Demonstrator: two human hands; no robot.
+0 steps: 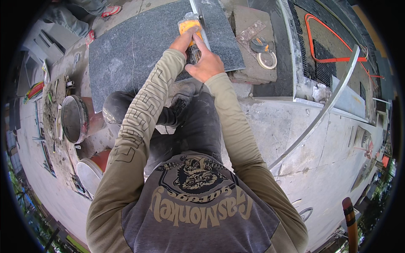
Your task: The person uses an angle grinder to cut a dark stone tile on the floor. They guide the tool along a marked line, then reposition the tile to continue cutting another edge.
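My left hand (182, 43) grips a yellow and grey hand-held power tool (187, 26) on a large dark speckled stone slab (122, 50). My right hand (207, 64) is closed on the same tool just beside it, thumb low and fingers reaching up along its side. A pale metal straight bar (194, 8) runs along the tool's right side on the slab. The tool's underside and its contact with the slab are hidden.
Another person's legs (110, 10) stand upper left. Buckets (76, 118) sit left. Right of the slab, a grey block (253, 71) holds a tape measure (259, 44) and tape roll (266, 60). A long metal strip (325, 109) and orange hose (333, 59) lie farther right.
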